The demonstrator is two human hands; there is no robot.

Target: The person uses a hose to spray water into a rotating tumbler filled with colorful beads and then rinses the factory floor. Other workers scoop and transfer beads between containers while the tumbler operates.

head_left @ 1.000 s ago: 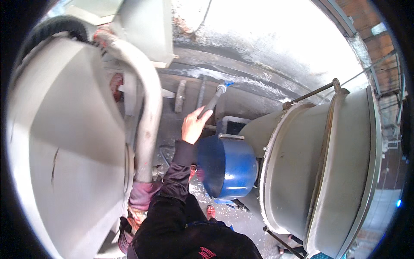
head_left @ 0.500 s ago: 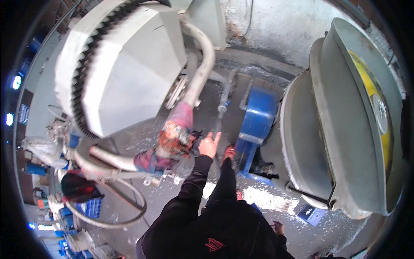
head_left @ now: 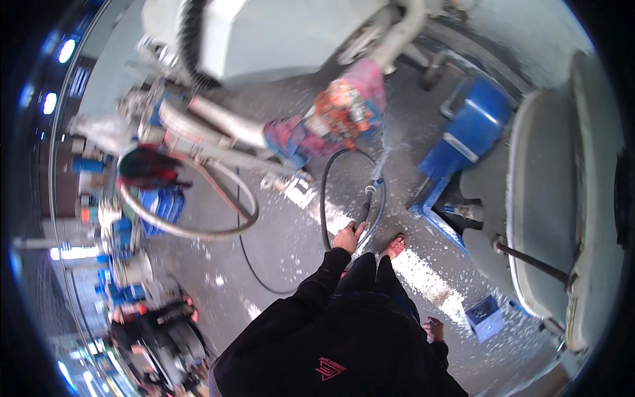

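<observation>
My left hand [head_left: 348, 237] is closed around a black hose [head_left: 364, 210] in front of my legs. A blue fitting [head_left: 377, 182] sits at the hose's far end, pointing away from me. Beyond it a pale, blurred streak runs on; whether it is a pipe or water I cannot tell. The rest of the hose loops over the wet floor around that end. At my right side hangs my right hand [head_left: 434, 329], its fingers loosely apart and holding nothing visible.
Ahead stand a white chain-ringed drum [head_left: 278, 40] and a pipe joint wrapped in red cloth [head_left: 344, 109]. To the right are a blue guard [head_left: 473, 119], a grey drum [head_left: 542, 198] and a blue box [head_left: 485, 319]. A blue crate [head_left: 161, 210] and another person [head_left: 155, 317] are left.
The view has swung right and down, so the drums shift outward. My left hand has drawn back closer to my body, and the black hose loop now shows. My right hand still hangs beside me.
</observation>
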